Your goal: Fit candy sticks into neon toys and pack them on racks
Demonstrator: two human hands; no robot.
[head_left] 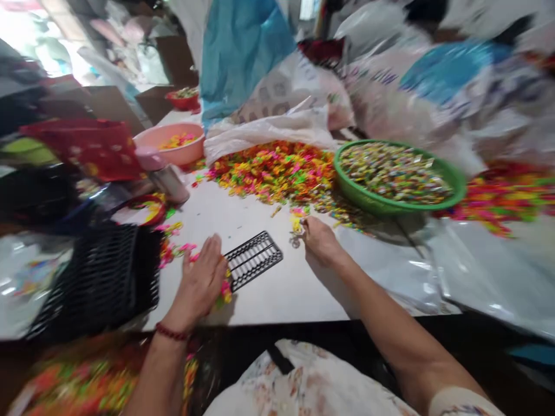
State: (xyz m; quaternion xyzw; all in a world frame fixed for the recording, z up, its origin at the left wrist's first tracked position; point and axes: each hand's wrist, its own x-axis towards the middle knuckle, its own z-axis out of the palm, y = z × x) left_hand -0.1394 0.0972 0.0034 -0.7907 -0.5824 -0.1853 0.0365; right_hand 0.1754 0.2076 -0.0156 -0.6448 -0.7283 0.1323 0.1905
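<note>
A small black toy abacus (pixel 254 259) with pale rods lies tilted on the white table, between my hands. My left hand (pixel 202 278) rests flat at its left end, fingers stretched out, with small pink and yellow plastic pieces (pixel 225 290) beside and partly under it. To the right of the abacus, my right hand (pixel 321 241) is closed in a pinch near the tabletop. At its fingertips are a yellow piece (pixel 297 223) and a small grey looped thing (pixel 295 241); what exactly the fingers grip is too small and blurred to tell.
A heap of bright plastic pieces (pixel 277 173) spreads across the back of the white table (pixel 277 300). Right of it stands a green basin (pixel 392 207) of small wrapped items. Stacked black abacuses (pixel 93 277) lie left, near a pink basin (pixel 191 151). Clear plastic bags (pixel 385 271) lie right.
</note>
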